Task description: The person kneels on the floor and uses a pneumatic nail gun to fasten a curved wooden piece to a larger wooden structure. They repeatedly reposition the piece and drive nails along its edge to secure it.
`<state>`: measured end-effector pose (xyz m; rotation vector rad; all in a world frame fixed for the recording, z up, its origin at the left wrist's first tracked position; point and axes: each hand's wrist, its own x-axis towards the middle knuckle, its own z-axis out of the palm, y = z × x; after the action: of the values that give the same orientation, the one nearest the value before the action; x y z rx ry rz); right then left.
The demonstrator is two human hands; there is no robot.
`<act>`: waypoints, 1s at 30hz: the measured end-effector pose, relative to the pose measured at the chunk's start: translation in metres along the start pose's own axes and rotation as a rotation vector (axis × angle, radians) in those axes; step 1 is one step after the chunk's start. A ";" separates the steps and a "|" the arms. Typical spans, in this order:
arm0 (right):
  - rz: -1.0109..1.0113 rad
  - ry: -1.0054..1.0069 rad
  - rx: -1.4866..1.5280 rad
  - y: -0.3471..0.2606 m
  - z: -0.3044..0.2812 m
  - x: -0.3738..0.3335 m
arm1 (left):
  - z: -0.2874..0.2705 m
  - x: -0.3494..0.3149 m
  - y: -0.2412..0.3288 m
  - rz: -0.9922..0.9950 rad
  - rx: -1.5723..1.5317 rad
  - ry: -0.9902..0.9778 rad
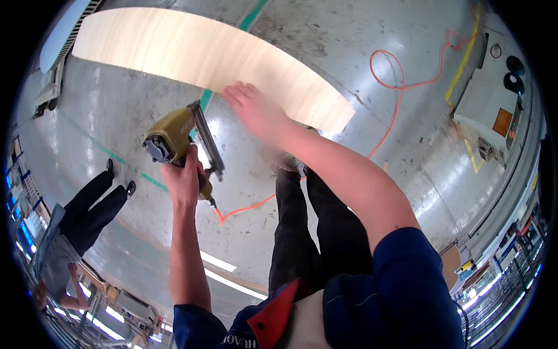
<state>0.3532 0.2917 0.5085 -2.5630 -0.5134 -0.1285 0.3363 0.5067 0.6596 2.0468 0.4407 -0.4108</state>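
My left hand (pixel 185 177) grips the handle of a yellow pneumatic nail gun (pixel 174 139), whose dark magazine points up and to the right. An orange air hose (pixel 250 206) runs from its base across the grey floor. My right hand (pixel 253 107) reaches forward with fingers apart, blurred, at the near edge of a long pale wooden board (pixel 197 52) lying on the floor. It holds nothing. My dark trousers (pixel 308 227) show below.
Another person in dark trousers (pixel 93 209) stands at the left. The orange hose loops (pixel 395 70) at the upper right. A white machine cabinet (pixel 494 110) sits at the right, beside yellow floor lines. Green tape (pixel 256 14) crosses the floor.
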 end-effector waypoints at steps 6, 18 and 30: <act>0.329 -0.157 0.371 -0.001 -0.015 -0.044 | -0.026 -0.020 -0.017 -0.209 -0.426 -0.252; 0.289 -0.204 0.164 -0.019 -0.018 -0.035 | 0.057 -0.024 -0.005 0.297 0.382 -0.204; 0.328 -0.286 0.234 -0.017 -0.007 -0.036 | 0.072 -0.008 -0.015 0.284 0.428 -0.212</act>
<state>0.3135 0.2893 0.5154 -2.4043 -0.1886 0.3946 0.3143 0.4491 0.6180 2.4005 -0.0783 -0.5776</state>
